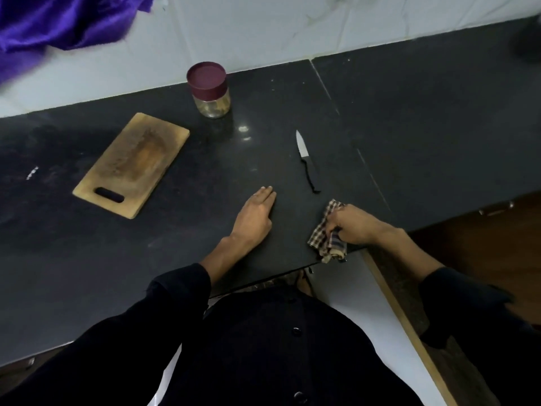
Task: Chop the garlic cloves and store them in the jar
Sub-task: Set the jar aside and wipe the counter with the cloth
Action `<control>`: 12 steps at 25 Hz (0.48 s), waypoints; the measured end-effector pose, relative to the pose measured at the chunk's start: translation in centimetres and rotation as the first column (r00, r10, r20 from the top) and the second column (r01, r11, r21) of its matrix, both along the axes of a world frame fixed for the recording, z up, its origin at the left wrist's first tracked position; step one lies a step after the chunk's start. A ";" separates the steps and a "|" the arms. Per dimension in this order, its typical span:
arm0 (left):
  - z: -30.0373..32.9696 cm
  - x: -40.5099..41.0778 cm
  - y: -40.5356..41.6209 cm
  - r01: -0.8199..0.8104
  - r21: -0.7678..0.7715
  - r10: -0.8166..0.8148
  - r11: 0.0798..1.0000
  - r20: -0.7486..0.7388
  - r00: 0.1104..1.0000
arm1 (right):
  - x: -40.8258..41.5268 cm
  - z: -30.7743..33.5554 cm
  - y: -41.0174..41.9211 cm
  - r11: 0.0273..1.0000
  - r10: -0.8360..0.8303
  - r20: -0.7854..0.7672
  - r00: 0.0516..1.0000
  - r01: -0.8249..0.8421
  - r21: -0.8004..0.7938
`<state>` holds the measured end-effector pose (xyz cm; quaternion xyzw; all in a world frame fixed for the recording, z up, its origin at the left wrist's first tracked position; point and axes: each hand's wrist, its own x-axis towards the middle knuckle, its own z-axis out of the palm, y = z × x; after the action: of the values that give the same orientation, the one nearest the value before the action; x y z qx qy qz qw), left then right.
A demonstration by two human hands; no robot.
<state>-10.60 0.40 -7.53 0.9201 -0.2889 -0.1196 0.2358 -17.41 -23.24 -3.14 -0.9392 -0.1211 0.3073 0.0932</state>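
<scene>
Cloth comes first, a checked rag bunched at the very near edge of the dark desk, part of it hanging over the lip. The right hand has its fingers curled round the rag, gripping it. The left hand lies flat on the desk just beside, fingers straight and together, holding nothing.

A little farther in lies the knife, bare blade pointing away, dark handle towards the rag, with a dark cord trailing from it. That is my worry: if the rag sweeps forward it could catch the cord or handle and spin the blade towards the flat left hand, or drag it to the edge.

Off to the left, well apart from the knife, sits the wooden chopping board, with nothing on it that I can see.

Farthest back, near the wall, stands the jar, upright with its maroon lid on and something pale inside, though I cannot tell what. No loose garlic shows anywhere. A wide wipe could knock the jar over.
</scene>
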 end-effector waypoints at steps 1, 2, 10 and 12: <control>0.1 -0.1 -0.4 0.018 0.002 -0.018 1.000 0.004 1.000 | -0.6 0.2 -0.6 1.000 -0.011 -0.012 1.000 0.010 -0.023; 0.2 -0.1 -0.8 0.034 0.003 -0.034 0.999 0.007 0.999 | -1.1 0.4 -1.3 0.998 -0.025 -0.032 0.999 0.023 -0.053; 1.0 0.4 -2.3 0.053 0.015 -0.053 0.999 0.027 0.998 | -0.4 3.0 -4.2 0.975 -0.150 -0.108 0.983 0.128 -0.184; 1.3 0.6 -2.3 0.040 0.021 -0.040 0.999 0.035 0.999 | 1.2 4.5 -3.7 0.983 -0.157 -0.030 0.987 0.153 -0.103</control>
<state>-10.00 -1.89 -6.24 0.9185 -0.3101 -0.1110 0.2188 -16.16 -26.91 1.36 -0.9433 -0.0302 0.3226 0.0718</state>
